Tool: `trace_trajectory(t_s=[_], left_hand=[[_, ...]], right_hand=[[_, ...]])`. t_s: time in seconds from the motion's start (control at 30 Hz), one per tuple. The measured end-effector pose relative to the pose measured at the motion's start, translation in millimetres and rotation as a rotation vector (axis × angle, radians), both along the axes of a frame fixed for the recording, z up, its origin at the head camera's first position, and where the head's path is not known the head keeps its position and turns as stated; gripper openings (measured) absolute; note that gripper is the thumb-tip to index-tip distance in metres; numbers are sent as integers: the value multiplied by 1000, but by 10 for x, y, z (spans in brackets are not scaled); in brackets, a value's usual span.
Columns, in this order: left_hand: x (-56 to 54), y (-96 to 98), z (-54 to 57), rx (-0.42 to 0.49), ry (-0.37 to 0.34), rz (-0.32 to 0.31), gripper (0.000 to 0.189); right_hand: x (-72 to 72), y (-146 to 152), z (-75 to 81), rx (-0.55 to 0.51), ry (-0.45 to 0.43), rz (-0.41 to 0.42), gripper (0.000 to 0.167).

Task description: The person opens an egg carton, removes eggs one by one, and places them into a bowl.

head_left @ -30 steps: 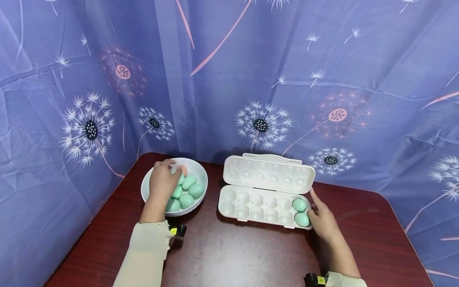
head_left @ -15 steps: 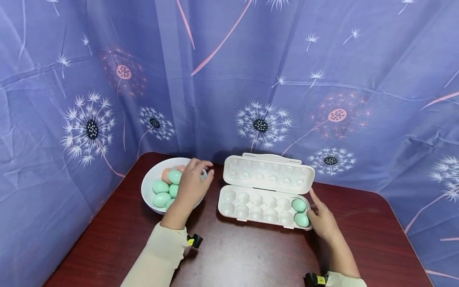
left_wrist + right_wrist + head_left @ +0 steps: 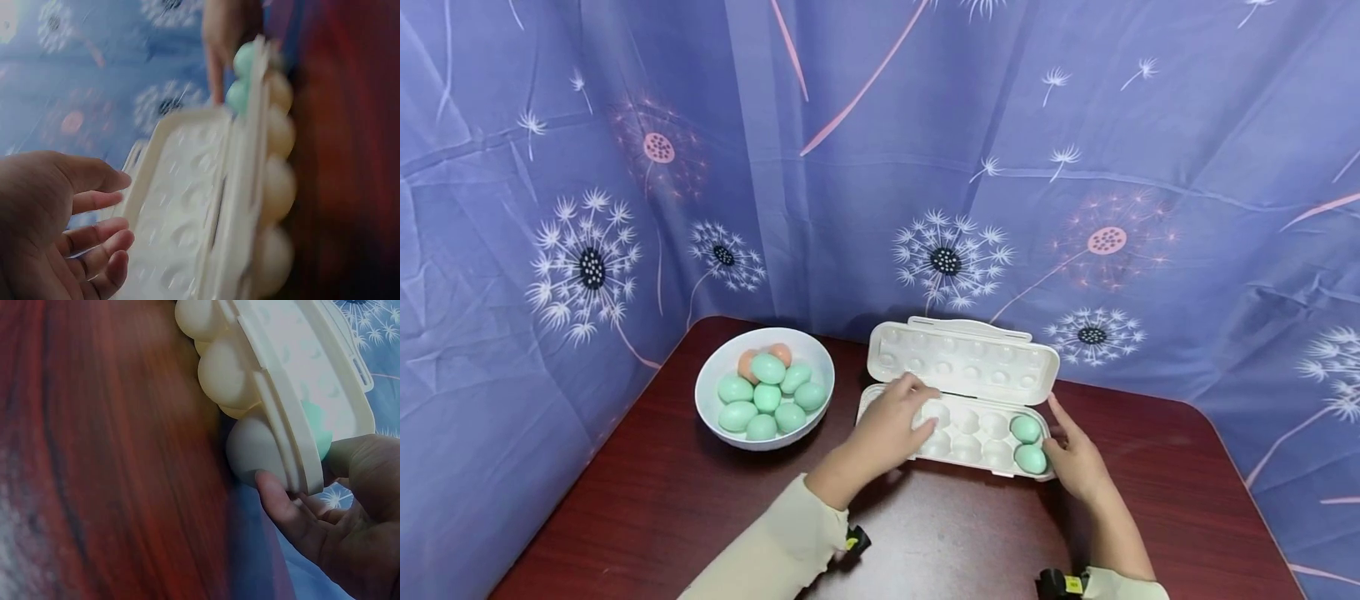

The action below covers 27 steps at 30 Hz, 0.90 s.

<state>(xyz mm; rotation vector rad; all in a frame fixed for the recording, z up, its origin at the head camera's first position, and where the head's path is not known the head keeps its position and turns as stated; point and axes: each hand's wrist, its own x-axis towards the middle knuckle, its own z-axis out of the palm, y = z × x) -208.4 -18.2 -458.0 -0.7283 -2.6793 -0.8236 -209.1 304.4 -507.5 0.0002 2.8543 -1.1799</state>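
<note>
My left hand [image 3: 889, 425] hovers over the left part of a white plastic egg carton [image 3: 966, 421]. In the left wrist view its fingers [image 3: 106, 250] are loosely bent with nothing between them. The carton's lid [image 3: 962, 362] is tipped back, showing rows of round hollows. Two mint-green eggs, a back one [image 3: 1026, 429] and a front one [image 3: 1031, 458], sit in the right-end cups. My right hand [image 3: 1078, 458] holds the carton's right end. Its thumb [image 3: 281, 500] lies against the end cup, the other fingers partly hidden behind.
A white bowl [image 3: 715, 367] stands to the left, holding several mint-green eggs [image 3: 767, 398] and orange ones [image 3: 780, 353] at the back. The dark red wooden table [image 3: 647, 500] meets a blue dandelion-print curtain [image 3: 850, 250] behind.
My left hand has left the bowl and moved right to the carton, uncovering the eggs. My right hand, the carton and its two eggs stay where they were.
</note>
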Motion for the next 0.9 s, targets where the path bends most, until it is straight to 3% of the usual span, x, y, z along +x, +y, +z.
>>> trace_trajectory(t_s=[0.17,0.33,0.67,0.9], left_hand=[[50,357,-96,-83,43,-69,36],[80,673,-174,-122,43,-112,38],[32,1109,-342,-186,92,-210,35],[47,1264,-422,-235,53,-161,37]], right_hand=[[-10,30,9,-32,-18,12,73],[-3,46,21,-60,-25,5,73],[43,30,16,-371,-118,6,75],[33,15,15,-390,-104,15,74]])
